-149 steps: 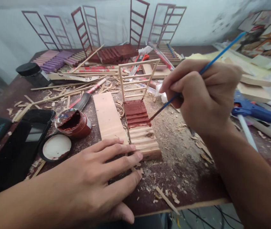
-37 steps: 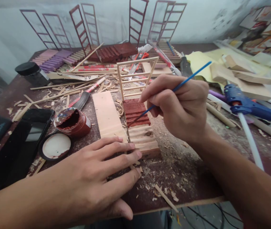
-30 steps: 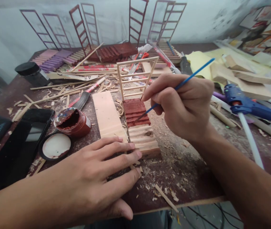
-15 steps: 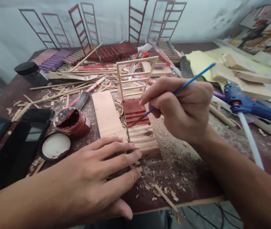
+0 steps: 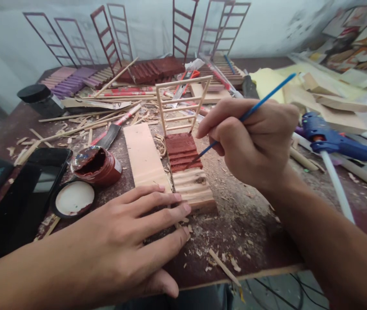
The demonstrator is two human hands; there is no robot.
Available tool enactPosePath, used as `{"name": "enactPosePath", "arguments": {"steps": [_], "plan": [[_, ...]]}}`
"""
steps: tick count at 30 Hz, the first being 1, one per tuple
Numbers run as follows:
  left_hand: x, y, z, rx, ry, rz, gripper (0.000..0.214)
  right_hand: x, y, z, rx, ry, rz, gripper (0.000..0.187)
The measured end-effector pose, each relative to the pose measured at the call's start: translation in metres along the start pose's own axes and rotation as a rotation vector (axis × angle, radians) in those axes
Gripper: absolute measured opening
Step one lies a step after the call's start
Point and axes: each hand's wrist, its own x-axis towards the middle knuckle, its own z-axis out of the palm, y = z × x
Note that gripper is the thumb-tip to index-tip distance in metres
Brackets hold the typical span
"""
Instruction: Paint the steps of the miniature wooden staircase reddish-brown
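A small ridged wooden slab point(image 5: 192, 189) with an upright stick frame point(image 5: 180, 105) lies at the table's middle; its far half is painted dark red, its near half bare wood. My right hand point(image 5: 254, 142) pinches a thin blue paintbrush point(image 5: 260, 101), whose tip touches the edge of the red part. My left hand point(image 5: 128, 241) lies flat on the table, fingers spread, fingertips against the slab's near left corner. An open jar of red-brown paint point(image 5: 97, 165) stands left of the slab, its lid point(image 5: 72, 199) beside it.
A bare plank point(image 5: 143, 155) lies left of the slab. A black phone point(image 5: 25, 202) rests at the left edge, a blue glue gun point(image 5: 334, 142) on the right. Painted ladder frames point(image 5: 106, 36) lean on the back wall; sticks, shavings and a black jar point(image 5: 39, 98) litter the table.
The brush tip has swept back and forth across the boundary of the red area, ending slightly right. My left hand has stayed put.
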Motion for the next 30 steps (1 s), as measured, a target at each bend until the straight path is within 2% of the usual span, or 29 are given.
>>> {"name": "enactPosePath", "arguments": {"steps": [9, 13, 16, 19, 24, 27, 30], "plan": [[0.000, 0.000, 0.000, 0.005, 0.010, 0.003, 0.047, 0.003, -0.001, -0.001, -0.103, 0.124, -0.032, 0.032], [0.000, 0.000, 0.000, 0.008, 0.007, 0.000, 0.046, 0.002, -0.001, -0.003, -0.112, 0.246, 0.040, 0.035], [0.001, 0.000, 0.000, 0.009, -0.002, 0.001, 0.046, 0.003, 0.000, -0.002, -0.036, 0.319, 0.075, 0.036], [0.001, 0.000, -0.001, 0.012, 0.005, 0.005, 0.047, 0.004, 0.002, 0.000, 0.019, 0.306, 0.047, 0.036], [0.003, 0.001, -0.003, 0.019, -0.006, 0.004, 0.046, 0.003, 0.005, 0.003, 0.006, 0.203, -0.007, 0.033], [0.004, 0.002, -0.005, 0.030, -0.018, 0.005, 0.046, 0.001, 0.005, 0.005, 0.017, 0.154, 0.035, 0.030], [0.005, 0.003, -0.006, 0.033, -0.028, 0.006, 0.044, -0.001, 0.004, 0.008, 0.041, 0.161, 0.085, 0.029]]}}
